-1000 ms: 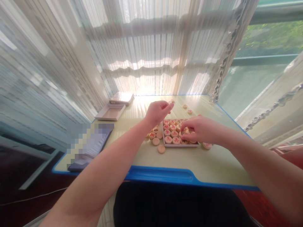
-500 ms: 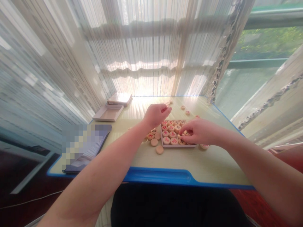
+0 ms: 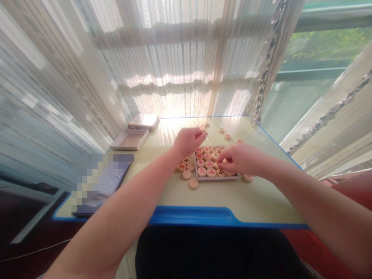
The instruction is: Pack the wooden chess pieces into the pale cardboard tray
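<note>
Discs (image 3: 193, 183) lie loose around the shallow box (image 3: 216, 178).

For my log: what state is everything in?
Shallow white rectangular tray: open, holding discs.
Round pale wooden discs beside it: some blank-topped.
Shallow white rectangular box, farther left: open side up.
White sheer curtains: parted at right.
Bare left hand: curled.
Bare right hand: fingers bent over tray.

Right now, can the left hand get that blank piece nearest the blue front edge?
Probably yes: the blank piece lies uncovered on the table beside the box, and the left hand is fairly near.
</note>
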A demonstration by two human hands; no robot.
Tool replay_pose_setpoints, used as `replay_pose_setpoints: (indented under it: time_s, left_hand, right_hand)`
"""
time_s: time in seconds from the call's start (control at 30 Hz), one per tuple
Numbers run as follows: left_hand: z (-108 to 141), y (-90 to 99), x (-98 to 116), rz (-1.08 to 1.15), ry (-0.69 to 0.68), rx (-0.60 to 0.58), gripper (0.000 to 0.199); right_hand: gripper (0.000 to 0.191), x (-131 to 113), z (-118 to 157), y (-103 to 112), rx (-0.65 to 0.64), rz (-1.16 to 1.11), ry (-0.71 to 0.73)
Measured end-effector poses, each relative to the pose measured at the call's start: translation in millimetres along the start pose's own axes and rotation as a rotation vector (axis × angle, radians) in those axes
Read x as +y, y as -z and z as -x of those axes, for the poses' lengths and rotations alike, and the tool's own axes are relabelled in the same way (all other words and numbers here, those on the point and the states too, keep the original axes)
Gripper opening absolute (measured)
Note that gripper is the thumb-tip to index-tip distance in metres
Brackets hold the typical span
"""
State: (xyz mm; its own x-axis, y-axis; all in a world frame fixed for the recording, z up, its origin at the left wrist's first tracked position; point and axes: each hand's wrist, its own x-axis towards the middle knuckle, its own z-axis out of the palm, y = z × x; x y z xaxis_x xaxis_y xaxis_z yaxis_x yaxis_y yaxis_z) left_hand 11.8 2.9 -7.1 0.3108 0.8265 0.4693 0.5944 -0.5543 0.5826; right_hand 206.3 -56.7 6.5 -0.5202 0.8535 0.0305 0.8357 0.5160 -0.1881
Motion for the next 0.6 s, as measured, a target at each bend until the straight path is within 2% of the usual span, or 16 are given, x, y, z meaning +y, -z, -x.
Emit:
replay_pose_setpoints:
  time_s: [0.23, 0.6]
  left_hand:
    - [-0.2, -0.9, -2.6, -0.047, -0.020, -0.013, 0.035]
    - [-1.7, -3.2, -8.1, -0.154, -0.051, -0.065, 0.040]
  right_hand:
    - [0.023, -1.4, -0.4, 1.4, -0.007, 0.047, -0.054]
    - [0.024, -7.0, -2.7, 7.2, -0.090, 0.084, -0.152]
